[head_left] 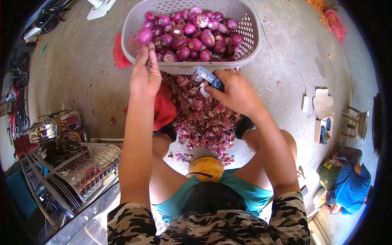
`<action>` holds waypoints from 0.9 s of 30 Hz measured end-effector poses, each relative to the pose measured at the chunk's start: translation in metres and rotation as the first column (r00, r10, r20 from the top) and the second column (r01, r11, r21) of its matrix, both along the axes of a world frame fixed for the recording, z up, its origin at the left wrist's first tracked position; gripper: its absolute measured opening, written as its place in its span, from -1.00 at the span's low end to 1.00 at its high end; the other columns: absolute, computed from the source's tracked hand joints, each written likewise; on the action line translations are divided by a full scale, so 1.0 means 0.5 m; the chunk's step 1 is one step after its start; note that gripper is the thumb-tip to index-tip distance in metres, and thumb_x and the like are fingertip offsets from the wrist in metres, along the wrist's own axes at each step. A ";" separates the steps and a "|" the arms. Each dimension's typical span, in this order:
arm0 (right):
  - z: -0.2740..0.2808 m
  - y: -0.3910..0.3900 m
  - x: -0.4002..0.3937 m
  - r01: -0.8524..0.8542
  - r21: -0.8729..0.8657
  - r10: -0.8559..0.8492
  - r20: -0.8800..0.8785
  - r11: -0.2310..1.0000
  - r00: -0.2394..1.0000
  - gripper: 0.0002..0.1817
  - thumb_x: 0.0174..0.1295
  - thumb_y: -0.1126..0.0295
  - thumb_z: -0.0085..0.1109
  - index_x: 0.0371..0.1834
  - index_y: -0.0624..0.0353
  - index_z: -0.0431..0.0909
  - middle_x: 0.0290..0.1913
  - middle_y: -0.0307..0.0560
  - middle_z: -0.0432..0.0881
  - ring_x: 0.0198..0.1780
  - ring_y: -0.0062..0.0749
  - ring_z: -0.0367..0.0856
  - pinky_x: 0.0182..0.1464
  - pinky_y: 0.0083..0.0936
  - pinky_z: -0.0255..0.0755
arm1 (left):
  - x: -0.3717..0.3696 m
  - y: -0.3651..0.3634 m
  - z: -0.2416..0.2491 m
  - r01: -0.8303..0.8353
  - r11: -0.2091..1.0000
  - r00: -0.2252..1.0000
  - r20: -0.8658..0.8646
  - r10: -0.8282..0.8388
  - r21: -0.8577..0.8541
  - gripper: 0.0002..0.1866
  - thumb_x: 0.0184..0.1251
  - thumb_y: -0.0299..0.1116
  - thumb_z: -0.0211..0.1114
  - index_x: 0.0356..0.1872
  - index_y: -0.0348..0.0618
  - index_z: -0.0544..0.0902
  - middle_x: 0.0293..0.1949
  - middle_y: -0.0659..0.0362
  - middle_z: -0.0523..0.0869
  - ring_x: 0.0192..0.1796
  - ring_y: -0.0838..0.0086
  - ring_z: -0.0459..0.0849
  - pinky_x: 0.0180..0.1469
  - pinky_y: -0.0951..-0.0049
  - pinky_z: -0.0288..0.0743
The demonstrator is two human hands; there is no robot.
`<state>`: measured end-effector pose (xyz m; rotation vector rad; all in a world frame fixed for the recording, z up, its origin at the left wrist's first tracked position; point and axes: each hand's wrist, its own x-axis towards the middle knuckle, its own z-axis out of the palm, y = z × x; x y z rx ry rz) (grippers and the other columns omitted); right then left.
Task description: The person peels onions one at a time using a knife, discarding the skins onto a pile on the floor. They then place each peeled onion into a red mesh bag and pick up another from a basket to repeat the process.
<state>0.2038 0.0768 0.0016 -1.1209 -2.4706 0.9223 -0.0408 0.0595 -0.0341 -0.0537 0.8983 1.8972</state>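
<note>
A person's left hand [146, 73] stretches to the rim of a gray perforated plastic basket [252, 38], its fingers long and nearly straight, with a glossy red onion [145, 35] just beyond the tips — whether they touch cannot be told. The onion is at the basket's left side, beside a heap of purple-red bulbs [192, 36]. The right hand [237, 92] is closed around a dark-handled tool [211, 78], over a pile of papery onion skins [204, 122]. The onion looks firm, fairly light and easily bruised, its smooth surface likely slippery; thumb and fingertips around its widest part would seem the surest hold — well away from the tool's far end.
</note>
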 end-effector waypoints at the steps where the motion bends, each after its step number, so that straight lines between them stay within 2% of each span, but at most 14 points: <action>1: -0.004 0.000 0.000 -0.009 0.004 0.009 0.001 1.000 1.000 -0.66 0.10 0.22 0.23 -0.28 0.31 0.49 -0.32 0.24 0.59 -0.19 0.13 0.58 -0.14 -0.08 0.44 | -0.007 -0.005 0.005 0.022 1.000 0.999 -0.032 -0.021 0.021 -0.80 0.37 -0.43 0.17 -0.03 -0.22 0.55 -0.09 0.15 0.66 -0.01 0.48 0.63 -0.08 0.64 0.57; 5: -0.010 -0.002 0.002 -0.040 0.013 0.040 0.026 0.999 0.999 -0.66 0.09 0.22 0.23 -0.27 0.32 0.50 -0.33 0.24 0.60 -0.20 0.13 0.58 -0.14 -0.08 0.44 | -0.026 -0.032 0.038 0.195 0.979 0.933 -0.296 -0.205 -0.061 -0.81 0.38 -0.36 0.17 -0.05 -0.12 0.58 -0.15 0.21 0.70 -0.10 0.53 0.65 -0.10 0.54 0.49; 6: -0.009 -0.002 0.001 -0.053 0.007 0.053 0.044 0.999 0.998 -0.66 0.09 0.23 0.23 -0.27 0.32 0.50 -0.34 0.24 0.60 -0.21 0.14 0.58 -0.14 -0.08 0.44 | -0.032 -0.038 0.052 0.256 0.961 0.884 -0.377 -0.276 -0.102 -0.81 0.38 -0.33 0.18 -0.05 -0.11 0.58 -0.16 0.22 0.71 -0.11 0.53 0.66 -0.10 0.54 0.48; 7: -0.008 -0.003 0.001 -0.065 0.001 0.064 0.064 0.998 0.996 -0.66 0.09 0.23 0.23 -0.27 0.32 0.50 -0.34 0.24 0.60 -0.21 0.14 0.58 -0.15 -0.08 0.44 | -0.039 -0.044 0.070 0.325 0.912 0.785 -0.467 -0.408 -0.251 -0.81 0.38 -0.30 0.19 -0.10 -0.13 0.62 -0.19 0.23 0.71 -0.15 0.49 0.66 -0.09 0.48 0.48; 10: -0.011 -0.005 0.001 -0.074 0.029 0.071 0.072 0.997 0.995 -0.66 0.08 0.23 0.24 -0.27 0.32 0.50 -0.36 0.24 0.61 -0.23 0.14 0.59 -0.16 -0.08 0.44 | -0.036 -0.084 0.043 0.404 0.721 0.218 -0.707 -0.673 -0.563 -0.77 0.31 -0.33 0.23 -0.11 -0.22 0.65 -0.22 0.14 0.70 -0.21 0.40 0.65 -0.08 0.44 0.47; 12: -0.016 -0.002 -0.001 -0.069 0.042 0.066 0.070 0.997 0.995 -0.67 0.08 0.24 0.24 -0.28 0.31 0.50 -0.36 0.24 0.61 -0.23 0.14 0.59 -0.16 -0.08 0.44 | -0.016 -0.113 0.014 0.273 0.616 -0.394 -0.670 -0.629 -0.739 -0.72 0.23 -0.39 0.26 -0.07 -0.30 0.64 -0.19 0.01 0.68 -0.19 0.29 0.62 -0.06 0.40 0.46; 13: -0.018 0.003 -0.001 -0.070 0.039 0.066 0.077 0.997 0.995 -0.67 0.08 0.24 0.24 -0.28 0.31 0.50 -0.36 0.24 0.61 -0.23 0.13 0.59 -0.17 -0.08 0.44 | -0.005 -0.104 -0.002 0.357 0.454 -0.421 -0.575 -0.702 -0.816 -0.65 0.24 -0.47 0.20 0.06 -0.31 0.56 -0.08 0.02 0.68 -0.12 0.29 0.62 0.01 0.44 0.46; 14: -0.021 0.003 -0.006 -0.072 0.034 0.068 0.085 0.997 0.994 -0.67 0.07 0.24 0.24 -0.28 0.31 0.50 -0.35 0.25 0.61 -0.23 0.13 0.59 -0.17 -0.08 0.44 | 0.017 -0.109 -0.019 0.541 0.329 -0.245 -0.519 -0.819 -0.774 -0.54 0.20 -0.44 0.24 0.16 -0.26 0.49 0.01 -0.06 0.63 -0.06 0.30 0.61 0.05 0.39 0.44; 16: -0.019 0.003 -0.011 -0.070 0.045 0.066 0.074 0.997 0.995 -0.67 0.07 0.24 0.24 -0.28 0.31 0.50 -0.35 0.24 0.61 -0.24 0.12 0.59 -0.17 -0.07 0.44 | 0.032 -0.128 -0.024 0.445 0.609 -0.448 -0.752 -0.483 -0.657 -0.47 0.18 -0.41 0.27 0.22 -0.24 0.43 -0.01 -0.03 0.64 -0.05 0.37 0.60 0.06 0.41 0.45; 19: -0.014 0.006 -0.019 -0.076 0.028 0.072 0.112 0.997 0.991 -0.67 0.08 0.24 0.24 -0.28 0.31 0.49 -0.36 0.24 0.61 -0.24 0.12 0.59 -0.18 -0.08 0.45 | -0.031 -0.109 0.006 0.448 0.229 -0.463 -0.443 -0.768 -0.864 -0.46 0.16 -0.39 0.30 0.20 -0.27 0.44 -0.06 0.04 0.64 -0.03 0.42 0.58 0.07 0.42 0.45; 20: -0.012 0.006 -0.019 -0.075 0.016 0.072 0.133 0.997 0.988 -0.67 0.08 0.24 0.24 -0.28 0.31 0.49 -0.36 0.23 0.61 -0.24 0.12 0.59 -0.18 -0.08 0.45 | -0.064 -0.110 0.004 0.542 0.269 -0.382 -0.519 -0.765 -0.796 -0.49 0.15 -0.34 0.33 0.14 -0.29 0.49 -0.13 -0.01 0.67 -0.08 0.32 0.63 0.02 0.35 0.46; 22: -0.016 0.007 -0.017 -0.091 0.043 0.084 0.133 0.995 0.987 -0.67 0.09 0.24 0.23 -0.26 0.30 0.49 -0.37 0.22 0.61 -0.25 0.12 0.60 -0.19 -0.08 0.45 | -0.124 -0.113 -0.009 0.594 0.205 -0.219 -0.402 -0.889 -0.778 -0.54 0.19 -0.30 0.31 0.10 -0.28 0.51 -0.17 0.06 0.68 -0.10 0.38 0.62 0.00 0.36 0.47; 25: -0.011 0.007 -0.010 -0.121 0.049 0.112 0.166 0.991 0.980 -0.66 0.10 0.22 0.22 -0.23 0.28 0.48 -0.38 0.21 0.61 -0.26 0.11 0.60 -0.20 -0.07 0.45 | -0.183 -0.154 -0.108 0.552 0.119 -0.339 -0.353 -0.872 -0.825 -0.59 0.29 -0.30 0.23 0.11 -0.26 0.51 -0.08 0.10 0.64 -0.01 0.47 0.55 0.09 0.42 0.43; 27: -0.008 0.001 -0.004 -0.133 0.029 0.126 0.187 0.991 0.974 -0.65 0.10 0.20 0.22 -0.21 0.27 0.48 -0.39 0.19 0.61 -0.27 0.10 0.60 -0.22 -0.07 0.45 | -0.198 -0.188 -0.185 0.387 -0.149 -0.561 -0.104 -0.821 -0.910 -0.60 0.33 -0.22 0.18 0.08 -0.28 0.53 -0.05 0.06 0.66 0.02 0.42 0.57 0.12 0.42 0.42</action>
